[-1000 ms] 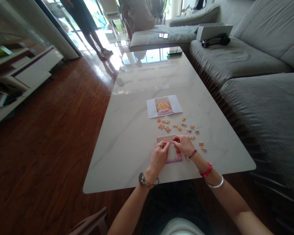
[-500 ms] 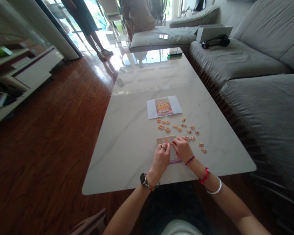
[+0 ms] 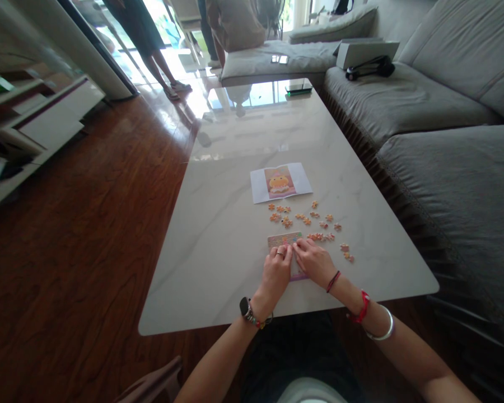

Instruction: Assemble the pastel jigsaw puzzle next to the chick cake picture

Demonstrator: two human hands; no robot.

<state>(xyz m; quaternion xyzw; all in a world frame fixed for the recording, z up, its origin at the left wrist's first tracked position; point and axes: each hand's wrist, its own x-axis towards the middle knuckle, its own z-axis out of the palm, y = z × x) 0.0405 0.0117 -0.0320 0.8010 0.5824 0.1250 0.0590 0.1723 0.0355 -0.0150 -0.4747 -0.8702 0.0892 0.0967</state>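
Puzzle board [image 3: 279,240] lies flat on the marbled surface [image 3: 205,246], near the person's edge, directly under and between the two hands. Its far strip shows beyond the fingertips and a purple strip shows on the near side; the middle is covered, so its long axis cannot be told. Far edge runs roughly crosswise to the person. Left hand [image 3: 278,272] covers the left part, right hand [image 3: 315,262] comes in from the right; both are at the board, neither clearly nearer. Fingers of both are bunched, tips almost meeting over the board; whether a piece is pinched there cannot be told. Row of pieces [image 3: 320,237] just beyond the right hand, to the right of the board: right hand nearer. More loose pieces [image 3: 286,222] scattered past the board's far edge, a few farther right. Beyond these, creased sheet [image 3: 281,182] with a printed yellow figure. Phone-like device [image 3: 299,89] at the far end, well apart.
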